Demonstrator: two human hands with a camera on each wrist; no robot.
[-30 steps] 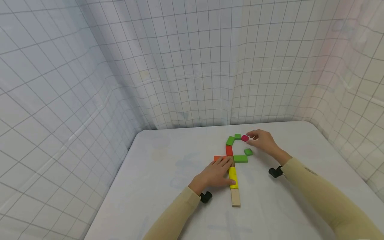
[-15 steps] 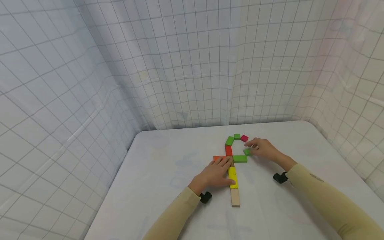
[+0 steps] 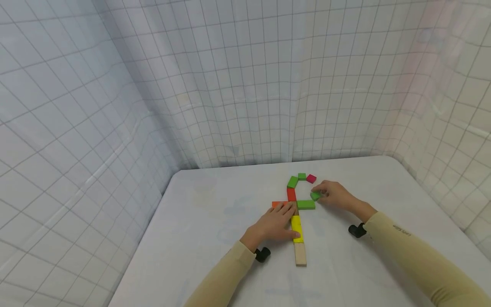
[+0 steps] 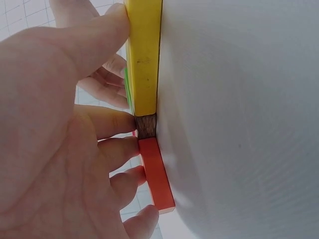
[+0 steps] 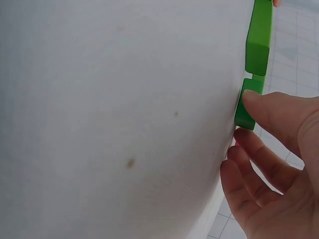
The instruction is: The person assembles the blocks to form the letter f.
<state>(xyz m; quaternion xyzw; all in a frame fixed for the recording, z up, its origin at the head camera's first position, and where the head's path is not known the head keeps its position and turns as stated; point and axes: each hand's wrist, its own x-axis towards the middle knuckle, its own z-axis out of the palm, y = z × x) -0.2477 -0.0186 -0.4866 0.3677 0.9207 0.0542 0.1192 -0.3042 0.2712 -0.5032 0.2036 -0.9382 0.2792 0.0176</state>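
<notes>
**Two hands on a flat block figure: one bracing, one fitting a green piece**

Several coloured blocks laid flat on the white surface [image 3: 215, 238], edge to edge, forming a stem with a crossbar and a loop above. Stem from the near end: plain wooden block [image 3: 300, 254], then yellow block [image 3: 297, 223], then a dark brown piece [image 4: 146, 126] at the crossing, then red block [image 3: 291, 194]. Crossbar: orange block [image 3: 277, 204] to the left, long green block [image 3: 306, 204] to the right. Loop above: slanted green block [image 3: 293, 182], small green square [image 3: 301, 176], pink block [image 3: 311, 178].

Left hand [image 3: 275, 221] spread flat and relaxed, thumb against the yellow block's side, fingers resting by the orange block and over the crossing; nothing gripped. Placed so, in all likelihood, to pin the finished stem and keep its joints from sliding apart under nudges from the other side.

Right hand [image 3: 334, 195] pinching a small green block [image 3: 316, 195] between thumb and fingertips, right of the red block and just above the end of the long green block. Seen from the right wrist, small green block [image 5: 247, 103] low at the surface, thumb on its top face, a narrow gap left to the long green block [image 5: 259, 36]. Held near the loop's open right side, seemingly to close it; touching the surface or just off it — cannot tell.

Gridded white sheeting [image 3: 245, 85] hung behind and at both sides.
</notes>
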